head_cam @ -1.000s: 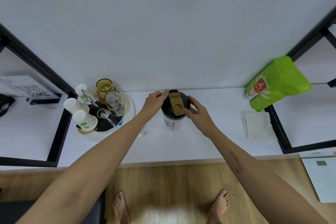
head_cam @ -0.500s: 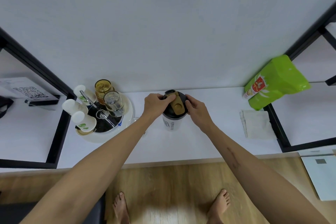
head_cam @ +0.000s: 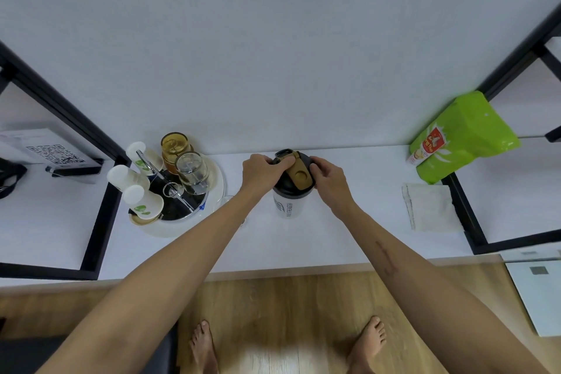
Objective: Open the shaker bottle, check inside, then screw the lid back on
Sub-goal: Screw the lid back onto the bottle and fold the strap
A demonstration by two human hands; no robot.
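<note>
The shaker bottle (head_cam: 287,205) stands upright on the white shelf (head_cam: 349,240), its pale body printed with dark text. Its black lid (head_cam: 285,184) sits on top, with a tan flip cap (head_cam: 299,174) running across it. My left hand (head_cam: 264,173) clasps the lid's left and far side, the thumb lying on the tan cap. My right hand (head_cam: 329,181) grips the lid's right edge with curled fingers. The bottle's inside is hidden by the lid.
A round white tray (head_cam: 185,222) at the left carries paper cups (head_cam: 142,200), two upturned glasses (head_cam: 191,173) and tongs. A folded cloth (head_cam: 431,206) and a green pouch (head_cam: 458,136) lie at the right. Black frame bars (head_cam: 97,222) flank the shelf.
Both hands have closed in on the lid. The tan cap has turned, its near end swinging to the right. The bottle stays in place.
</note>
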